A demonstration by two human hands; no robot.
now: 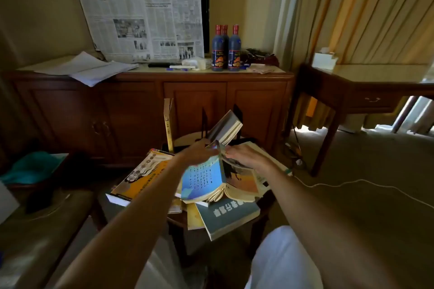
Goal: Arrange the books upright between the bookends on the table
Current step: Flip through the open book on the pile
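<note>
We see both hands meeting over a small round dark wooden bench (263, 214) heaped with paperbacks. The left hand (199, 151) and right hand (244, 155) each pinch the top edge of a blue-covered paperback book (203, 179) lying open atop the pile. Behind, a thin yellow book (168, 124) stands upright beside black metal bookends (204, 121), where a grey paperback (226, 128) leans tilted

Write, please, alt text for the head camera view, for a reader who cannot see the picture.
A person's left hand and right hand reach together to the top of a blue book on a messy pile on a small round table. Behind, a yellow book stands upright and a grey book leans by black bookends.
</note>
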